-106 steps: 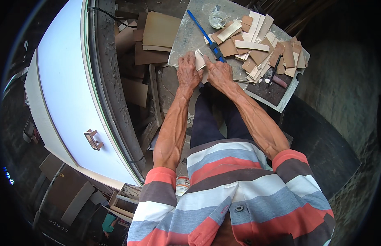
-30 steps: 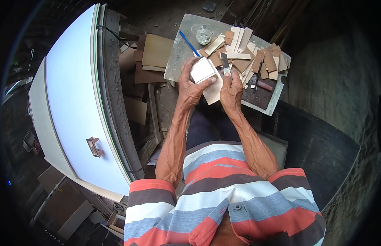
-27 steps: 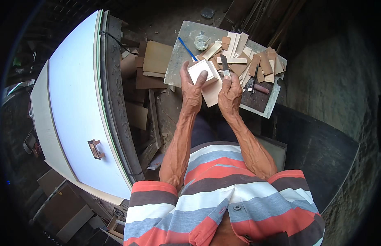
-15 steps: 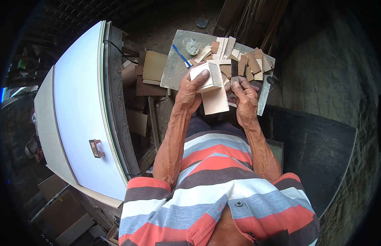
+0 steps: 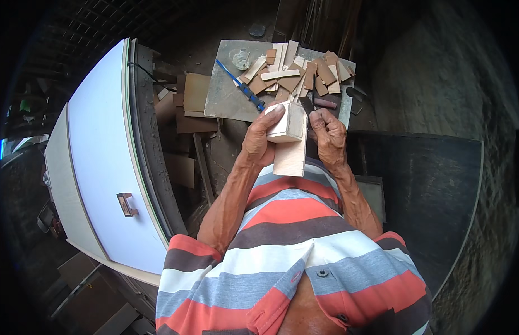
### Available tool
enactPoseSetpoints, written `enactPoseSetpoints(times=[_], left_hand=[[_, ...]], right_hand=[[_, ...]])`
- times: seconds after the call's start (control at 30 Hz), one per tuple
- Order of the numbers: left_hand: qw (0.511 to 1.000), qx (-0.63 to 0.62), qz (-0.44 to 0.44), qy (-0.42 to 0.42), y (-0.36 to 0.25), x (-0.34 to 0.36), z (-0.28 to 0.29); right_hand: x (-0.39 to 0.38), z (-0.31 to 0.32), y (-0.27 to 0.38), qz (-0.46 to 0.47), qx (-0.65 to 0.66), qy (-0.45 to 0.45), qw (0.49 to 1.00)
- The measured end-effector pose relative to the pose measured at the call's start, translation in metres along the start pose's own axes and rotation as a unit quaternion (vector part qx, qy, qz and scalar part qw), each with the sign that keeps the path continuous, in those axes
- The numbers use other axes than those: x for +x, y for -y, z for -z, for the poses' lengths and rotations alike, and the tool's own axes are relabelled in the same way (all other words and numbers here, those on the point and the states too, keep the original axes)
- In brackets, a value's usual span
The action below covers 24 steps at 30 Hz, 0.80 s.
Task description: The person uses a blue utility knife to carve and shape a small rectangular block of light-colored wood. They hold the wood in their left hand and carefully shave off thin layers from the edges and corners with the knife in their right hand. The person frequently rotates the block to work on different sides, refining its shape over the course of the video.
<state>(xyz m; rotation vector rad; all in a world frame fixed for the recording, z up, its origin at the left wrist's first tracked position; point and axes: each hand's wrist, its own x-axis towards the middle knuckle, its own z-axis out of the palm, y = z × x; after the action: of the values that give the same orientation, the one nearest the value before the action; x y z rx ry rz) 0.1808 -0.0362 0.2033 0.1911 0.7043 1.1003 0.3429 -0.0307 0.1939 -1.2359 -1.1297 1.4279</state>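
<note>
My left hand [image 5: 258,138] grips a small block-shaped wooden assembly [image 5: 286,120], thumb on its pale upper face. A thin flat wooden panel [image 5: 289,159] extends from the assembly toward my body. Close on its right, my right hand [image 5: 330,137] is closed on a thin dark strip [image 5: 307,105], which points away from me alongside the block. I cannot make out whether the strip touches the wood. Beyond both hands, several flat wooden pieces [image 5: 290,82] lie heaped on a grey board [image 5: 223,100].
A slim blue tool [image 5: 243,86] and a small clear dish [image 5: 241,59] lie on the board's left part. A reddish-brown cylinder [image 5: 325,104] rests near my right hand. At left stands a large white panel [image 5: 109,151] bearing a small brown frame-like piece [image 5: 126,205]. A dark panel [image 5: 421,184] is at right.
Both hands have come nearer my body with the wooden assembly and dark strip. The strip has shifted closer to the block. More of the blue tool now shows as the view shifts.
</note>
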Motion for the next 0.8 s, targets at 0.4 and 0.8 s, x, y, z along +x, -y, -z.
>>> enactPoseSetpoints(times=[0.4,0.8], left_hand=[[0.998,-0.045,-0.014,-0.034,0.027,-0.021,-0.001],[0.999,0.019,-0.02,-0.028,0.036,-0.021,0.001]], right_hand=[[-0.027,0.01,0.003,0.016,-0.065,0.033,0.997],[-0.035,0.026,0.01,-0.026,-0.073,0.067,0.995]])
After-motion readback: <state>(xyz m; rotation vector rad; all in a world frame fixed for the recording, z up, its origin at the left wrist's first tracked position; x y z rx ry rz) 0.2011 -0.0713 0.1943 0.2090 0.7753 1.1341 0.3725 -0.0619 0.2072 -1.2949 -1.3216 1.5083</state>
